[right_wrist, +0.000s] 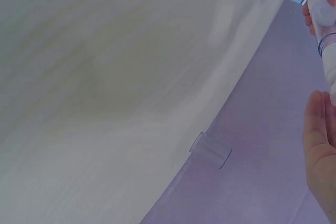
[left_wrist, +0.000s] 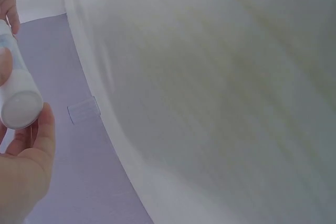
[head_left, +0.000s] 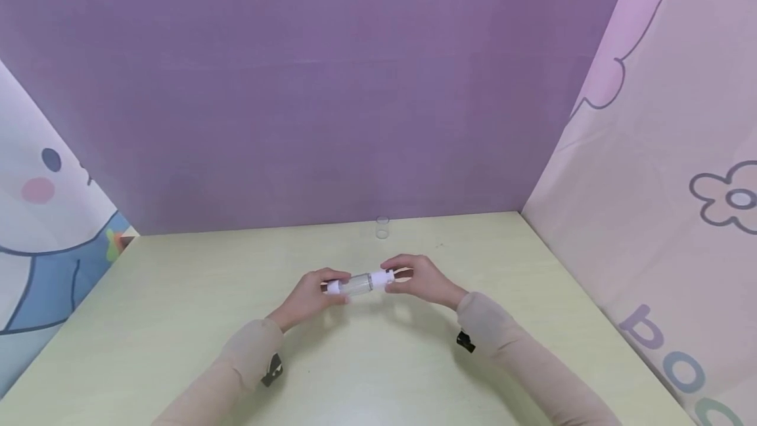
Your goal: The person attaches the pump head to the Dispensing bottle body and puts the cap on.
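A small clear bottle (head_left: 357, 285) with a white base and a white pump top (head_left: 382, 278) is held nearly sideways above the table, its top end pointing right. My left hand (head_left: 310, 296) grips the white base between thumb and fingers; the round bottom (left_wrist: 22, 109) faces the left wrist camera. On the other end, my right hand (head_left: 427, 280) pinches the pump top with thumb and fingertips. Much of the right hand's grip falls outside the right wrist view. A clear cap (head_left: 382, 227) stands apart from both hands at the back of the table.
The pale table (head_left: 207, 294) ends at a purple back panel (head_left: 331, 117). Printed cloth walls rise on the left (head_left: 35, 215) and right (head_left: 639, 202). Dark straps (head_left: 466, 341) show at both wrists.
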A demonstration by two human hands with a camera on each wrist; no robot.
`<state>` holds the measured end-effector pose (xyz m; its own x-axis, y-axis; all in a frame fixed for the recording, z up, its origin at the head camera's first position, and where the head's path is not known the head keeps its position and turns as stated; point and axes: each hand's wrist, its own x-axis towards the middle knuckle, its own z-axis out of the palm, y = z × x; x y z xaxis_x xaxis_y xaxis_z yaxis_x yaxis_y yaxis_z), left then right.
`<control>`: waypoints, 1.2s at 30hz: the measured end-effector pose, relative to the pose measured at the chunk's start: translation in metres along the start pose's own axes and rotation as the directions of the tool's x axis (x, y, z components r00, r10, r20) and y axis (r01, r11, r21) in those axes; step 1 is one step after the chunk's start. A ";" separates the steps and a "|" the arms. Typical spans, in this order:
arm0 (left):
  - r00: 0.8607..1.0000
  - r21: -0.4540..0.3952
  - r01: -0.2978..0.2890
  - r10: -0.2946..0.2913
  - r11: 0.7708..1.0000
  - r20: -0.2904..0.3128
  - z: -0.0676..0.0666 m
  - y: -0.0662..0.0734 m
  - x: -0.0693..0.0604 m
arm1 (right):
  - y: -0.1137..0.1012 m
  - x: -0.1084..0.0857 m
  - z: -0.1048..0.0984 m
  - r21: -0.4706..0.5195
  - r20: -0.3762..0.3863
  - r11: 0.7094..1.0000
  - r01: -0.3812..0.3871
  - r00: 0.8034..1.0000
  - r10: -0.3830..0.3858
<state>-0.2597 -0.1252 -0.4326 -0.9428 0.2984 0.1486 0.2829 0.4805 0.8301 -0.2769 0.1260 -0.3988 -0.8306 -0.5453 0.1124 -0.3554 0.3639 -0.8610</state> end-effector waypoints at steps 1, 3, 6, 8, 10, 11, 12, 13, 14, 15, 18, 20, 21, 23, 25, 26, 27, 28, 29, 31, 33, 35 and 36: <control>1.000 -0.002 0.002 -0.002 1.000 0.000 -0.001 0.001 0.000 | -0.004 -0.001 0.000 0.007 0.003 1.000 0.001 1.000 -0.001; 1.000 0.001 0.003 -0.003 1.000 0.003 -0.002 0.001 -0.001 | -0.010 -0.003 0.000 0.013 0.007 1.000 -0.004 1.000 0.004; 1.000 0.003 0.008 -0.008 1.000 0.007 -0.002 0.001 -0.001 | -0.012 -0.003 0.001 0.017 0.008 1.000 -0.019 1.000 0.018; 1.000 0.004 0.010 -0.010 1.000 0.006 -0.002 0.001 -0.001 | -0.007 -0.001 0.002 0.027 0.004 0.999 -0.031 1.000 0.031; 1.000 0.007 0.008 -0.008 1.000 0.002 -0.002 0.000 -0.001 | 0.000 0.001 0.003 0.039 -0.002 0.998 -0.041 0.999 0.041; 1.000 0.009 0.005 -0.005 1.000 0.001 -0.002 0.000 -0.001 | 0.003 0.003 0.004 0.044 -0.005 0.998 -0.041 0.999 0.042; 1.000 0.007 0.007 -0.007 1.000 0.000 -0.003 0.000 -0.001 | 0.007 0.004 0.005 0.047 -0.008 0.998 -0.043 0.999 0.043; 1.000 0.005 0.007 -0.007 1.000 0.001 -0.003 -0.001 -0.001 | 0.010 0.005 0.005 0.050 -0.013 0.998 -0.047 0.999 0.048; 1.000 0.004 0.008 -0.008 1.000 0.003 -0.003 -0.001 0.000 | 0.012 0.006 0.006 0.051 -0.016 0.998 -0.047 0.999 0.048; 1.000 0.003 0.009 -0.010 1.000 0.004 -0.003 -0.002 0.000 | 0.012 0.006 0.006 0.050 -0.019 0.998 -0.046 0.999 0.047; 1.000 -0.007 0.026 -0.026 1.000 0.014 -0.003 -0.004 0.000 | 0.013 0.007 0.006 0.044 -0.027 0.998 -0.041 0.999 0.043; 0.999 -0.010 0.032 -0.032 0.999 0.020 -0.003 -0.005 0.001 | 0.012 0.007 0.007 0.040 -0.030 0.998 -0.040 0.999 0.041; 0.999 -0.010 0.034 -0.034 0.999 0.021 -0.003 -0.005 0.001 | 0.012 0.006 0.007 0.037 -0.032 0.998 -0.043 0.999 0.044; 0.999 -0.019 0.040 -0.039 0.999 0.026 -0.003 -0.006 0.001 | 0.012 0.006 0.007 0.033 -0.033 0.998 -0.049 0.998 0.050; 0.999 -0.029 0.044 -0.043 0.999 0.029 -0.004 -0.006 0.000 | 0.011 0.006 0.007 0.031 -0.032 0.998 -0.057 0.998 0.058; 0.999 -0.032 0.043 -0.042 0.999 0.028 -0.004 -0.006 0.000 | 0.011 0.006 0.007 0.030 -0.032 0.998 -0.064 0.997 0.065; 0.999 -0.036 0.045 -0.044 0.998 0.029 -0.004 -0.005 0.000 | 0.011 0.006 0.007 0.027 -0.033 0.998 -0.062 0.997 0.063; 0.999 -0.035 0.044 -0.043 0.998 0.029 -0.004 -0.006 0.000 | 0.007 0.005 0.007 0.025 -0.030 0.998 -0.061 0.998 0.061; 0.999 -0.033 0.044 -0.043 0.998 0.028 -0.004 -0.006 0.000 | 0.007 0.005 0.007 0.020 -0.030 0.998 -0.054 0.998 0.054; 0.999 -0.024 0.046 -0.046 0.999 0.023 -0.004 -0.006 -0.001 | 0.007 0.006 0.008 0.006 -0.029 0.999 -0.045 0.999 0.045; 0.999 -0.013 0.047 -0.047 0.999 0.019 -0.004 -0.007 -0.001 | 0.007 0.006 0.008 -0.013 -0.027 0.999 -0.036 0.999 0.035; 0.999 -0.006 0.050 -0.049 0.999 0.017 -0.004 -0.008 0.000 | 0.012 0.008 0.009 -0.033 -0.027 0.999 -0.029 0.999 0.028; 0.999 -0.004 0.049 -0.048 0.999 0.016 -0.004 -0.008 0.000 | 0.013 0.009 0.009 -0.040 -0.027 0.999 -0.029 0.999 0.028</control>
<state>-0.2623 -0.1328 -0.4368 -0.9525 0.2878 0.0996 0.2362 0.4913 0.8384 -0.2849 0.1193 -0.4132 -0.8517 -0.5140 0.1020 -0.3481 0.4094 -0.8433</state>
